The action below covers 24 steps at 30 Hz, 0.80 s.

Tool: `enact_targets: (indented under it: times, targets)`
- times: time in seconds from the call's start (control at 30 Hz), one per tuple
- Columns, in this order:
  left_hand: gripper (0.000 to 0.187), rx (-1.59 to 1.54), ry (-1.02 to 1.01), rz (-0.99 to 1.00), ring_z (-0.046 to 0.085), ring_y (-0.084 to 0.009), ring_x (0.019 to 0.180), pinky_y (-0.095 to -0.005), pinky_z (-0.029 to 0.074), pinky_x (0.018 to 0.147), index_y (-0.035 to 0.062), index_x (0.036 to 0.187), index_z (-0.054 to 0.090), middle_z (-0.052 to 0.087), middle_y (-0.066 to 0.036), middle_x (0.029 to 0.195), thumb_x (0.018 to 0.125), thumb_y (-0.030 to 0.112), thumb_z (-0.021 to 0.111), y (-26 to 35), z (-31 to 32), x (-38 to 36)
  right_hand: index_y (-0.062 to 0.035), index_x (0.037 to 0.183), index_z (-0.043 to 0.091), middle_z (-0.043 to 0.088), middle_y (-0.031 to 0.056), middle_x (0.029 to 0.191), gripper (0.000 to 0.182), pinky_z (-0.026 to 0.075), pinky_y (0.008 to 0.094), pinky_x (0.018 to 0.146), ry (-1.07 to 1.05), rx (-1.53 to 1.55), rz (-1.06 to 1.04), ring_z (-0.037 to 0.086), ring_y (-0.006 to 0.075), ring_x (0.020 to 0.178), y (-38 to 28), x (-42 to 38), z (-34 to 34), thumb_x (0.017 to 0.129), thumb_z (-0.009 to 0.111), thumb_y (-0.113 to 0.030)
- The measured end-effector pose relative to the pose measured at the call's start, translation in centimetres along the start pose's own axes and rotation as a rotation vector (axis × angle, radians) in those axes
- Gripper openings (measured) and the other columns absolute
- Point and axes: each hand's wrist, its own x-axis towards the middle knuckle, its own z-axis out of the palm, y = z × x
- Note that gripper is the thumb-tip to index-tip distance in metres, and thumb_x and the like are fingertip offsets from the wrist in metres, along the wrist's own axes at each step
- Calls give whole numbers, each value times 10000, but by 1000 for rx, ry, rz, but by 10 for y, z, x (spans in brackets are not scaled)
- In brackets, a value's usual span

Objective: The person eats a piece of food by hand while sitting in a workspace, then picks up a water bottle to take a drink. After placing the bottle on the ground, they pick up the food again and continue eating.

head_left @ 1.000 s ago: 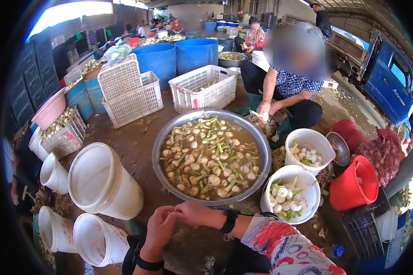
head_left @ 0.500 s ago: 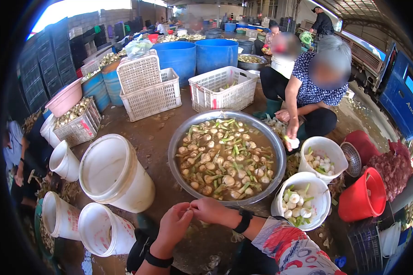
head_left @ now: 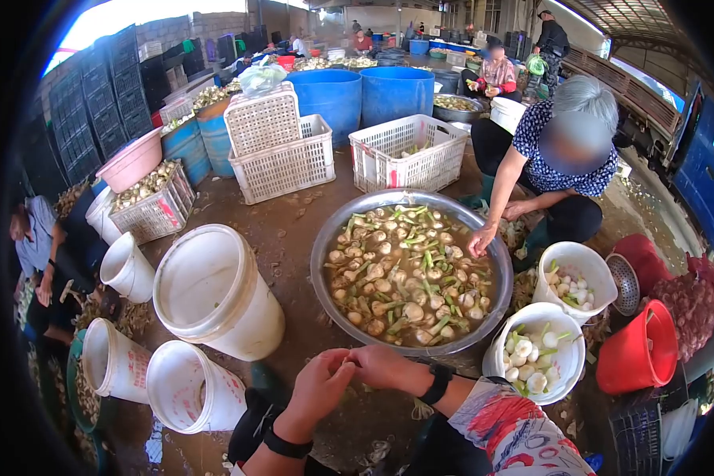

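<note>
Centrally, a wide steel basin [head_left: 323,238] of muddy water holds soaking garlic bulbs [head_left: 408,278] with green stalks. At its 6 o'clock rim, the left hand [head_left: 319,389] and right hand [head_left: 381,365] meet, fingertips pinched together on something too small to identify. White bucket [head_left: 570,358] of peeled bulbs sits at 4 o'clock. A co-worker's hand [head_left: 479,240] reaches in at 2 o'clock.

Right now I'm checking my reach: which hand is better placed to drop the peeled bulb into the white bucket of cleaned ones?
Right hand, probably: the white bucket stands on its side.
</note>
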Motion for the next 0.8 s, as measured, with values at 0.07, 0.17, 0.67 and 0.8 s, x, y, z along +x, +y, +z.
enact_targets:
  times: [0.07, 0.17, 0.67, 0.8]
  targets:
    - [276, -15, -23, 17, 583, -150, 827, -264, 446, 745, -28, 997, 564, 613, -104, 889, 800, 164, 543, -5, 2, 3, -56, 814, 580, 607, 146, 754, 284, 447, 387, 638, -17, 1, 7, 581, 315, 754, -1, 0, -2, 784, 508, -329]
    - [271, -19, -37, 61, 579, -141, 818, -261, 446, 740, -30, 996, 563, 612, -99, 887, 804, 160, 536, -2, 1, 1, -54, 799, 580, 606, 154, 756, 276, 448, 395, 644, -64, 13, 32, 581, 321, 761, -3, 0, -2, 781, 502, -318]
    - [269, 19, -47, 43, 581, -151, 827, -262, 448, 744, -25, 1020, 547, 609, -104, 908, 816, 150, 539, 0, 2, 0, -56, 806, 605, 599, 180, 779, 214, 445, 419, 675, -78, -45, -4, 569, 346, 785, 0, 0, 1, 754, 503, -237]
    - [271, 23, -45, 38, 582, -149, 827, -261, 448, 745, -23, 1020, 548, 610, -100, 910, 814, 153, 543, -2, 2, -1, -64, 818, 608, 598, 183, 785, 210, 445, 420, 672, -72, -50, -26, 566, 351, 786, -2, -1, 0, 759, 500, -234]
